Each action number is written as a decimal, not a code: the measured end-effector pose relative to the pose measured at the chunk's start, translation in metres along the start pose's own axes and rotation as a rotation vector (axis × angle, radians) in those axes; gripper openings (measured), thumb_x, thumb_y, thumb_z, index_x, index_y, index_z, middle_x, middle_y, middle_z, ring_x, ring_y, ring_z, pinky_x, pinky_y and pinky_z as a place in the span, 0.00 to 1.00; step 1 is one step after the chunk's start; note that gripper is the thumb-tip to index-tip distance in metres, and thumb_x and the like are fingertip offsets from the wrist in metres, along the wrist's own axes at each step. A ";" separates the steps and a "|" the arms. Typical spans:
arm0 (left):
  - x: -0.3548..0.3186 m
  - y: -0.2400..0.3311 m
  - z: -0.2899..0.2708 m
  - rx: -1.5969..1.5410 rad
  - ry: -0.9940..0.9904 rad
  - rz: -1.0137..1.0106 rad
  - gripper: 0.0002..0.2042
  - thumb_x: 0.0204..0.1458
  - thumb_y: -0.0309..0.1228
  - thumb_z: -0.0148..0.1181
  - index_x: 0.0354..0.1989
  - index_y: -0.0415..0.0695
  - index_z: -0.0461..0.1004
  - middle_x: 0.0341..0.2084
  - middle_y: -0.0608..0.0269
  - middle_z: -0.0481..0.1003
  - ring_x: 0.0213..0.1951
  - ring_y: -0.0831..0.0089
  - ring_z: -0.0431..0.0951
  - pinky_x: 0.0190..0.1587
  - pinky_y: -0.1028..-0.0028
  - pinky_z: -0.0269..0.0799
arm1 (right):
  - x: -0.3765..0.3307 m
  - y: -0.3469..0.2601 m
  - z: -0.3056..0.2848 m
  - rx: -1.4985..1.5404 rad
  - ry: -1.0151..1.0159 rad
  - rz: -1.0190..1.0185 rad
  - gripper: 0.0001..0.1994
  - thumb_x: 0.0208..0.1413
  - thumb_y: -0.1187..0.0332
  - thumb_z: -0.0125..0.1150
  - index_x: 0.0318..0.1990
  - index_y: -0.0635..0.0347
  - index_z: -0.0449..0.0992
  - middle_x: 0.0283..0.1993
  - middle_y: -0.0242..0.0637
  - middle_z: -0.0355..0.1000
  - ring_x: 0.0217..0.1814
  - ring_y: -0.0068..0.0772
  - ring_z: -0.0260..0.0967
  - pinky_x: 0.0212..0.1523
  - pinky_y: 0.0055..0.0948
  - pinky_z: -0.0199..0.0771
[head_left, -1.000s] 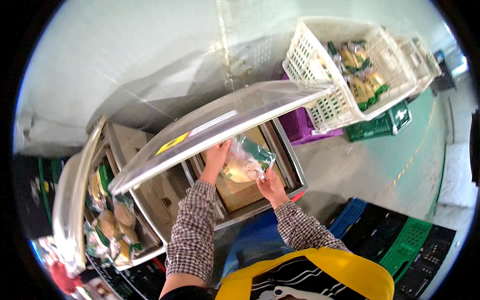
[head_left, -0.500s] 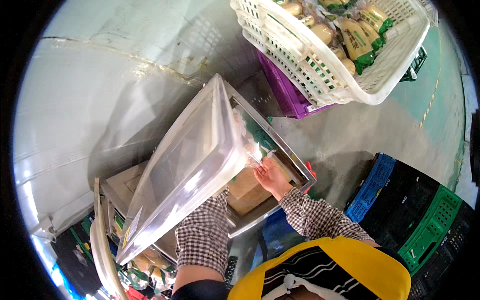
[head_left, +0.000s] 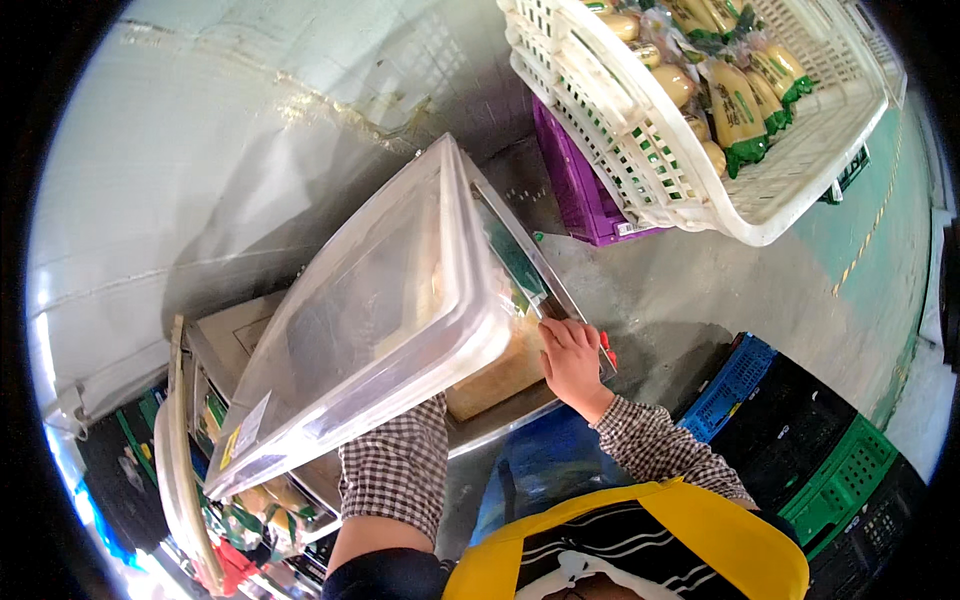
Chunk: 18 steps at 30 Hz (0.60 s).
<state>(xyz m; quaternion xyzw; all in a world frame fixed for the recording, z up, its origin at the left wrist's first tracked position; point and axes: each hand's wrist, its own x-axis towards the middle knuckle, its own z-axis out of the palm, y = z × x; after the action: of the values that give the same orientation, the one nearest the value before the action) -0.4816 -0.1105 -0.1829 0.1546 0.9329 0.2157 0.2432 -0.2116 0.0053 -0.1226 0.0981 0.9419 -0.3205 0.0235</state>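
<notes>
I am looking at a clear plastic bag with a green area [head_left: 519, 267], which is lying inside a metal-framed chamber [head_left: 505, 428], partly over a brown board [head_left: 500, 378] and largely hidden by a tilted clear lid [head_left: 370, 300]. I am judging it to be light, limp and rather slippery, its film creasing easily and its contents perhaps bruising under a hard squeeze, so I am favouring a hold on the loose edge of film nearest the right hand [head_left: 572, 358]. That hand is resting palm down by the chamber's right side, its fingers bent and lying close together at the bag's edge; I cannot tell whether they are pinching film or only touching it. The left hand is reaching in under the lid, and since only its checked sleeve [head_left: 395, 465] is showing, I cannot tell how its fingers are standing. The lid, looking stiff and bulky, is blocking my view most and is crowding the left wrist; the chamber's raised rim is hemming in the right. Farther out, a second lid [head_left: 172, 450] is standing at the left, a white crate [head_left: 600, 110] holding bagged pale produce [head_left: 735, 105] is sitting above a purple crate [head_left: 580, 195], and blue [head_left: 728, 388] and green crates [head_left: 845, 485] are lying at the lower right.
</notes>
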 end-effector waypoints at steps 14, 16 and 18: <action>-0.043 0.035 -0.032 0.064 0.174 0.111 0.25 0.43 0.37 0.55 0.51 0.40 0.64 0.46 0.43 0.67 0.49 0.51 0.67 0.50 0.57 0.62 | 0.048 0.008 0.011 -0.444 -0.013 -0.156 0.21 0.47 0.65 0.51 0.51 0.60 0.66 0.55 0.31 0.60 0.56 0.33 0.52 0.57 0.38 0.47; -0.066 0.028 -0.027 0.189 0.369 0.228 0.27 0.43 0.37 0.55 0.53 0.41 0.62 0.51 0.44 0.63 0.53 0.50 0.63 0.54 0.55 0.58 | 0.053 0.009 0.016 -0.438 -0.054 -0.152 0.21 0.48 0.64 0.52 0.51 0.59 0.66 0.55 0.31 0.61 0.58 0.33 0.52 0.59 0.40 0.44; -0.087 0.002 -0.010 0.136 0.288 0.107 0.29 0.42 0.38 0.56 0.56 0.43 0.59 0.55 0.45 0.57 0.57 0.48 0.56 0.57 0.53 0.52 | 0.059 0.010 0.020 -0.168 -0.085 -0.094 0.21 0.48 0.62 0.53 0.50 0.58 0.67 0.55 0.33 0.62 0.59 0.36 0.50 0.59 0.44 0.43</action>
<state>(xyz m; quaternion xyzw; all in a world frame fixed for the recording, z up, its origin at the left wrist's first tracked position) -0.4135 -0.1461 -0.1398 0.1876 0.9610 0.1848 0.0839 -0.2679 0.0112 -0.1505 0.0376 0.9672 -0.2449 0.0564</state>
